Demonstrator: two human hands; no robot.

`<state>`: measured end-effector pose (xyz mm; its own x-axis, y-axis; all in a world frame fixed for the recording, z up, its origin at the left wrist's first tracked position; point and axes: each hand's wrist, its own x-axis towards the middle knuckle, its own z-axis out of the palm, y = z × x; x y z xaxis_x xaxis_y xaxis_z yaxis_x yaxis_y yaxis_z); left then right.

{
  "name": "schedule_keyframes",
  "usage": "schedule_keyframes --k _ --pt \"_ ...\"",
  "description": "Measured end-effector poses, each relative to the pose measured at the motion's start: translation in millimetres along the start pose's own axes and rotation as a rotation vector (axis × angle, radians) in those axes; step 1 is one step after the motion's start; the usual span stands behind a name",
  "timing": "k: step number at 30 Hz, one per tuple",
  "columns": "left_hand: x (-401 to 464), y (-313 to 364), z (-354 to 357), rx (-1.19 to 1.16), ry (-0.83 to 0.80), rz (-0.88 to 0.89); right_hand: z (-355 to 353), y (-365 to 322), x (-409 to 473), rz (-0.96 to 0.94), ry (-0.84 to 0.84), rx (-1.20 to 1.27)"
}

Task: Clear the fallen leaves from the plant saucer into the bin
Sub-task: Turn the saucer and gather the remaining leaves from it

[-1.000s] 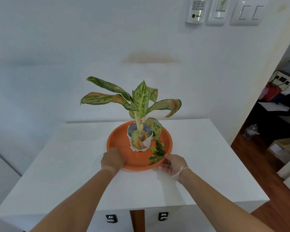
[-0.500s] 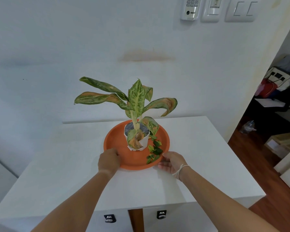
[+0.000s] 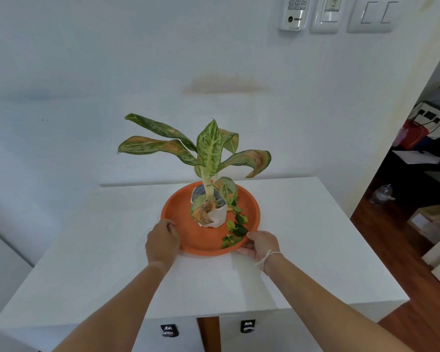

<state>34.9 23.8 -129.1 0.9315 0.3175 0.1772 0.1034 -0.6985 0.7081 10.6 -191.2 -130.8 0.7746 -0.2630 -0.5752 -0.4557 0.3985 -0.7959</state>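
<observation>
At the saucer (image 3: 178, 212) rim, both hands (image 3: 162, 241) (image 3: 263, 243) grip opposite edges.

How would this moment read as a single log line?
hands: left hand and right hand grip saucer rim | fallen leaves: in saucer beside pot | bin: not visible

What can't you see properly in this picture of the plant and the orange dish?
Head view only:
- The bin: nowhere in frame.
- Fingertips of the left hand and right hand: curled over or under the rim of the round orange saucer.
- Soil in the white pot: covered by the plant's drooping leaves.
- The small green fallen leaves: too small and overlapping to count.
- Wall switches: cut off by the top edge.
</observation>
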Motion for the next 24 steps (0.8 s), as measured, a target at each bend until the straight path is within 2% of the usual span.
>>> schedule_keyframes --k 3,6,12,19,24 --pt "1.4 0.1 -5.7 -0.049 0.046 -0.073 7.4 5.4 -2.4 -0.001 0.019 0.028" --pt "-0.9 -0.5 -8.6 -0.174 -0.001 -0.167 16.0 11.8 -3.7 0.005 0.034 0.063" --pt "-8.1 -1.4 -6.8 -0.254 -0.062 -0.378 33.5 20.8 -10.7 0.03 0.046 0.083" --pt "-14.1 -0.8 -1.4 -0.331 -0.111 -0.481 39.5 18.5 -24.3 0.065 0.021 0.117" --pt "-15.2 -3.1 -2.3 -0.214 -0.199 -0.388 33.2 18.2 -22.8 0.108 -0.084 0.021"
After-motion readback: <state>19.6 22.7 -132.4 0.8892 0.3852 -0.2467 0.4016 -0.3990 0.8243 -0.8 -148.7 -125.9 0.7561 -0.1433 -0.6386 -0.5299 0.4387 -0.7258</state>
